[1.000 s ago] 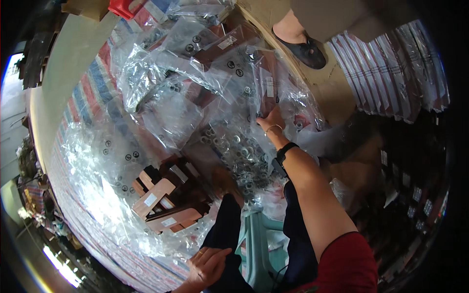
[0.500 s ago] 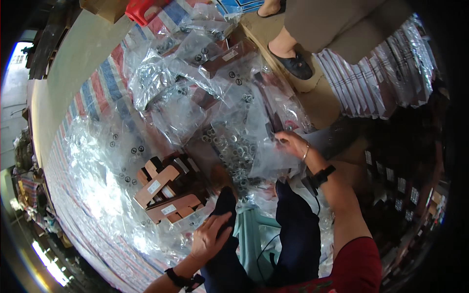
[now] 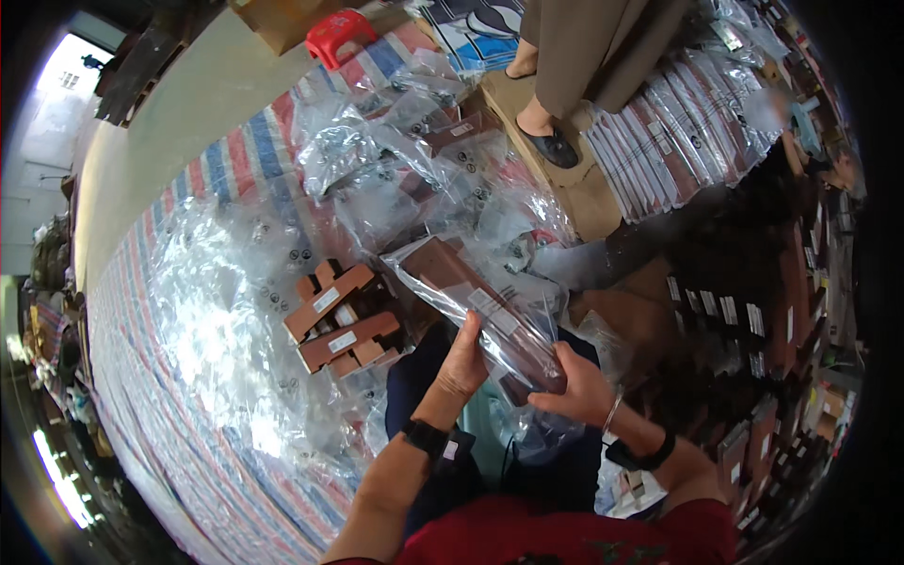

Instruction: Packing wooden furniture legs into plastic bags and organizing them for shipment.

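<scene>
A long brown board-like piece in a clear plastic bag (image 3: pixel 450 275) lies slantwise across my lap, with white labels on its upper face. My left hand (image 3: pixel 460 365) grips its left side, thumb up along the edge. At the near right end, my right hand (image 3: pixel 576 388) is closed round the bagged piece, its thumb and fingers on the plastic. Loose plastic hangs below that end. Left of my knees sits a stack of short brown notched pieces (image 3: pixel 341 322) with white labels. Part of the bag's underside is hidden by my hands.
Crumpled clear plastic bags (image 3: pixel 226 311) cover the striped sheet (image 3: pixel 250 155). A row of wrapped brown pieces (image 3: pixel 650 141) lies at the far right, beside a standing person's shoe (image 3: pixel 548 143). A red stool (image 3: pixel 339 36) stands at the back. Another person's hand (image 3: pixel 838 174) shows at right.
My right hand has come back from the plastic ahead, and the bagged brown piece is now over my lap. My left hand has left my knee and holds the piece too.
</scene>
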{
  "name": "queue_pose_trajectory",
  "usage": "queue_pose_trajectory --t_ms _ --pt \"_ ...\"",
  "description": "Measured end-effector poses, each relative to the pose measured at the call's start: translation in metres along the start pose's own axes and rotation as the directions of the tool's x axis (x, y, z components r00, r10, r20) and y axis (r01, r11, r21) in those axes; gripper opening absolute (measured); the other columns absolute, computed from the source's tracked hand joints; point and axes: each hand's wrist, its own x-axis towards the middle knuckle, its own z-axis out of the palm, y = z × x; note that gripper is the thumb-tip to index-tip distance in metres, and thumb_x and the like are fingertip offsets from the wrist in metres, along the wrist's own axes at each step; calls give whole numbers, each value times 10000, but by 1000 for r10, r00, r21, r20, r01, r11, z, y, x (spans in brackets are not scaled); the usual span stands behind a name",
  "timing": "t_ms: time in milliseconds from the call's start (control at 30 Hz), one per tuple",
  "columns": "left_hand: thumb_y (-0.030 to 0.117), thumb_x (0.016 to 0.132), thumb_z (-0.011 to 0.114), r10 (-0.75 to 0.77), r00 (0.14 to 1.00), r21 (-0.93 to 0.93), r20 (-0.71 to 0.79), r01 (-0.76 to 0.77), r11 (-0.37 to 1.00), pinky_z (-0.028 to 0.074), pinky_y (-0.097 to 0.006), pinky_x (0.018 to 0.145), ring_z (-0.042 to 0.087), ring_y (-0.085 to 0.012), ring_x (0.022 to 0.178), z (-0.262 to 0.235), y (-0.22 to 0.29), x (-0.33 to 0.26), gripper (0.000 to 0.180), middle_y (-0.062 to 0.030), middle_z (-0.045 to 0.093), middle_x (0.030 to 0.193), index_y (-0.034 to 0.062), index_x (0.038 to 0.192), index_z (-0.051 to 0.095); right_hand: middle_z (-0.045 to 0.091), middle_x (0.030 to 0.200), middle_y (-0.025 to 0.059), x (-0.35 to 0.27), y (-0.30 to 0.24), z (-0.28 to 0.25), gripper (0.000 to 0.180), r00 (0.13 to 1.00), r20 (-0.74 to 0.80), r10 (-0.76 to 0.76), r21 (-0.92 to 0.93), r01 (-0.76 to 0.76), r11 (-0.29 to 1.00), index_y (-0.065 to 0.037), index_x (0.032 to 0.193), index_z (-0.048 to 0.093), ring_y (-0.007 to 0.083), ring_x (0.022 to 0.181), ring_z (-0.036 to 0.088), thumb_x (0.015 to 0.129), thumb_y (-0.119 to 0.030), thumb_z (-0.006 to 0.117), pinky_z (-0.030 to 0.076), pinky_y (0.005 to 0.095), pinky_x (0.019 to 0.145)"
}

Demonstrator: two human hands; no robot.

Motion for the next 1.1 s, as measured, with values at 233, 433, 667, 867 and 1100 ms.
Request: queue_pose_trajectory --t_ms 233,433,667,867,1100 --pt "253 833 619 51 994 144 -101 -36 989 541 -352 750 636 -214 846 26 19 -88 335 -100 633 965 31 1077 562 419 1325 162 -92 -8 70 1102 862 -448 -237 110 317 942 2 1450 228 296 1185 471 618 -371 847 394 391 969" --pt "186 786 605 229 969 74 87 -236 969 531 -389 837 649 -255 879 52 30 -136 349 -114 652 980 9 1085 571 129 1540 158 -77 50 105 839 910 -326 -256 783 412 466 -96 1494 167 292 1392 255 851 -324 655 283 438 1075" --pt "168 777 607 225 955 135 192 -253 958 525 -390 863 651 -265 925 52 31 -179 360 -132 662 1011 -1 1094 583 626 904 11 -88 36 86 211 970 -220 -108 707 235 667 -6 1035 619 109 843 592 864 -127 646 479 243 767" --pt "165 684 669 124 940 422 316 -257 870 443 -460 988 572 -367 1118 2 19 -176 673 -221 579 1220 -46 1292 472 508 1279 92 -75 -49 -8 674 779 -444 -442 504 625 596 -48 1416 338 154 1154 512 879 -284 668 428 289 922" --pt "228 710 726 -15 945 460 327 -145 876 508 -344 817 646 -235 885 22 4 -194 428 -103 668 960 0 1057 621 502 1305 108 -57 -119 -60 748 790 -158 -592 367 604 707 -62 1390 402 172 1188 494 859 -555 589 408 292 954"
